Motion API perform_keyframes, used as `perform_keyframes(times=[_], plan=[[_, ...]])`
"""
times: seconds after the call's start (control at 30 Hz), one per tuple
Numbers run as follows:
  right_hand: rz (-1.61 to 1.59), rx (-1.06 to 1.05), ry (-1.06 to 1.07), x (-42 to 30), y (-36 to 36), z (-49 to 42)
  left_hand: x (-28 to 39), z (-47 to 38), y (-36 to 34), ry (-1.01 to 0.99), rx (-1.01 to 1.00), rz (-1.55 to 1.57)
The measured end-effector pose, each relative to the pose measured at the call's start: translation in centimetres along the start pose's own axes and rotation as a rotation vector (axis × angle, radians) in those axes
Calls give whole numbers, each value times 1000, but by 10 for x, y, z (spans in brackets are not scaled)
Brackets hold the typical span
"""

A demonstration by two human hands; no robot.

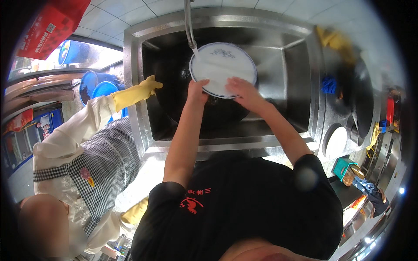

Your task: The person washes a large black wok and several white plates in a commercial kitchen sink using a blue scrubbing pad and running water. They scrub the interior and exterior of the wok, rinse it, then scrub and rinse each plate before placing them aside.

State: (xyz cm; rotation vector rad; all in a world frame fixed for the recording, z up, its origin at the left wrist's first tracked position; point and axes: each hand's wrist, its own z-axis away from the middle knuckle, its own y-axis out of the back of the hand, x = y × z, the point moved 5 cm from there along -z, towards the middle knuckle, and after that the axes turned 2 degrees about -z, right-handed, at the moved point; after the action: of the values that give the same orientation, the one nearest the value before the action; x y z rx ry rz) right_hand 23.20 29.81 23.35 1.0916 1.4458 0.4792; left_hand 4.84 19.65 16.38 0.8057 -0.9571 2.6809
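Observation:
A round white plate [222, 67] with a blue rim and a blue floral pattern is tilted under the metal faucet [190, 37], and water runs onto its upper left part. My left hand [197, 91] grips the plate's lower left edge, thumb on top. My right hand [243, 93] lies with its fingers on the plate's lower right face, close to the rim; whether it grips the edge is not clear. Below the plate is the stainless steel sink [228, 143], with a large dark round vessel in it, mostly in shadow.
At the left a co-worker in a checked apron [107, 156] reaches a yellow rubber glove [140, 93] over the sink's left rim. Blue barrels [104, 89] stand beyond. On the right counter are a blue cloth [329, 84], a white round plate [336, 142] and dark pans [362, 101].

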Motion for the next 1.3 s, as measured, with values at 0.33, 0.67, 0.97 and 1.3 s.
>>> perform_keyframes(times=[0.33,0.67,0.97,1.3], plan=[[-1452,390,-890,47,-27,11,0,27,31,-154,-32,40],[-674,416,-821,14,59,29,-31,-18,50,-44,102,-72],[-682,1082,-1115,7,161,249,-44,29,75,97,-92,-245],[-915,1847,-1311,-6,143,488,-51,68,133,181,61,-361]])
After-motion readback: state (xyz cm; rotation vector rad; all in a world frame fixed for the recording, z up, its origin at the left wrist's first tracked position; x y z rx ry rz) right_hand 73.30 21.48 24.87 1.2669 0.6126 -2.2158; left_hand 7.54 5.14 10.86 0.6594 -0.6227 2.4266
